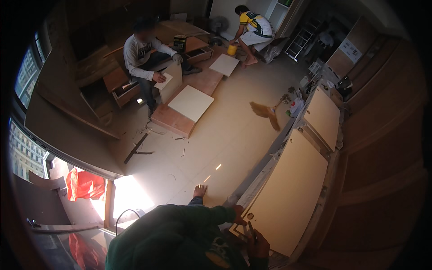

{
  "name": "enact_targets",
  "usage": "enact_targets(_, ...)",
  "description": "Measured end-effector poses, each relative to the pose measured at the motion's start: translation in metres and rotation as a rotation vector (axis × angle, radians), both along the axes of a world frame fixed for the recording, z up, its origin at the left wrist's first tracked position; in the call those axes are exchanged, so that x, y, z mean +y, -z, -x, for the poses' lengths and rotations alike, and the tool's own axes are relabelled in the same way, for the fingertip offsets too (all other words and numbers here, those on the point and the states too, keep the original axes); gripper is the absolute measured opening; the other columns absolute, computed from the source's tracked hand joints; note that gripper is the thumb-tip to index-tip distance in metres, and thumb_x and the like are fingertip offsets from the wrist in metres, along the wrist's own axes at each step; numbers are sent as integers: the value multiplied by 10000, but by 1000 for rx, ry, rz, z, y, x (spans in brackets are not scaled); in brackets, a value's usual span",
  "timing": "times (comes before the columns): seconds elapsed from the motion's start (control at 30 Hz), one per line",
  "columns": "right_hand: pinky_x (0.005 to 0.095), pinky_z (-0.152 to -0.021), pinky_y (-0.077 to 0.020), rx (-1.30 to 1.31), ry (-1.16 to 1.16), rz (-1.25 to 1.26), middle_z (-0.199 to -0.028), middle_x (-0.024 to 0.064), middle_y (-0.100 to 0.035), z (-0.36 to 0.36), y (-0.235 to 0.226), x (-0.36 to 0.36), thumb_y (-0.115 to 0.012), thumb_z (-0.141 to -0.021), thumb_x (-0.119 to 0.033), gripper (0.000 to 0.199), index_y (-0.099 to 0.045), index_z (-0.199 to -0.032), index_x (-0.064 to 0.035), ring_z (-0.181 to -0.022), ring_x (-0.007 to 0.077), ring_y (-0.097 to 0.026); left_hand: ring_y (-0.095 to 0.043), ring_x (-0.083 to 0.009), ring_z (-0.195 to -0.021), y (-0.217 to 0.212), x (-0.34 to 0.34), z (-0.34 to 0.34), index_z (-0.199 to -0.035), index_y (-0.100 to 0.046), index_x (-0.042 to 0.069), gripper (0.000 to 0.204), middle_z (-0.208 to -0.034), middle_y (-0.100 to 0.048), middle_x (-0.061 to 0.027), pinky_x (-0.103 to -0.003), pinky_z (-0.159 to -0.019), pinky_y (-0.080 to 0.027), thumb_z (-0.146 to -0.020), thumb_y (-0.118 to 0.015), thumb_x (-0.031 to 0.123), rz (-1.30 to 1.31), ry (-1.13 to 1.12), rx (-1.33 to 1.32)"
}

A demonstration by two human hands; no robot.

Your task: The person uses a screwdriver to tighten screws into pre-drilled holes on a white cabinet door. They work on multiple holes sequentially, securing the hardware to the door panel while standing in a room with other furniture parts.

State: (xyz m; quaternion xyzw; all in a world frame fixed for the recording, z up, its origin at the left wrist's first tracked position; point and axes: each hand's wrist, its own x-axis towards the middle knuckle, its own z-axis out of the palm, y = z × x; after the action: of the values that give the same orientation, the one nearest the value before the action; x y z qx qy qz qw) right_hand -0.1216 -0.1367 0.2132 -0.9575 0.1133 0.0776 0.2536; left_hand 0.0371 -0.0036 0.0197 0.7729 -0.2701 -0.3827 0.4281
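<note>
In a workshop strewn with boards, a pale panel (290, 193) lies on the tabletop (330, 180). The right hand (257, 243) has its fingers clamped on a pencil (251, 230); the left hand (238, 215) grips the panel's corner, fingers curled.

A pale cream rectangular panel (290, 193) lies flat on the workbench frame, its near corner carrying a small round hole. A thin dark pencil-like tool (250, 229) rests over that corner.
</note>
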Motion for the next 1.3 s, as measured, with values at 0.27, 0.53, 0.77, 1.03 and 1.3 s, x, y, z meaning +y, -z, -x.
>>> enact_targets(0.27, 469, -897, -595, 13, 0, -12, -1108, 245, -754, 1, 2, -2, -690, -975, -255, 407, -688, -1286, 7, -1001, 398, -760, -771, -280, -823, -4, 3, 0, -1075, -791, 62, 634, -883, -783, -129, -408, -759, -598, -740, -877, 594, 10, -12, 37)
enact_targets(0.53, 464, -896, -592, 36, -6, 4, -1111, 242, -755, 4, 14, -7, -694, -976, -273, 417, -687, -1293, -3, -1009, 398, -757, -768, -295, -850, 0, 4, 3, -1069, -803, 70, 648, -882, -783, -138, -427, -797, -596, -728, -875, 616, 16, -49, -5)
enact_targets(0.77, 468, -917, -591, 40, -4, -9, -1134, 245, -751, 6, 17, -6, -681, -980, -291, 435, -683, -1299, 5, -1021, 400, -756, -755, -349, -919, 14, 5, 4, -1094, -801, 89, 712, -948, -776, -180, -452, -830, -587, -705, -863, 682, 69, -53, -18)
enact_targets(1.03, 476, -925, -589, 47, -1, -16, -1147, 252, -746, 2, 15, -2, -662, -989, -303, 442, -680, -1301, 10, -1031, 408, -750, -751, -355, -961, 0, 8, 2, -1094, -795, 85, 707, -1002, -778, -193, -452, -850, -583, -710, -859, 675, 68, -54, -24)
enact_targets(1.3, 478, -922, -585, 60, -5, -28, -1131, 258, -747, -1, 14, 1, -643, -995, -321, 459, -683, -1286, 32, -1030, 420, -747, -731, -357, -1041, -9, 13, -1, -1169, -726, 42, 759, -1095, -751, -208, -449, -891, -577, -723, -889, 633, 68, -8, 37)
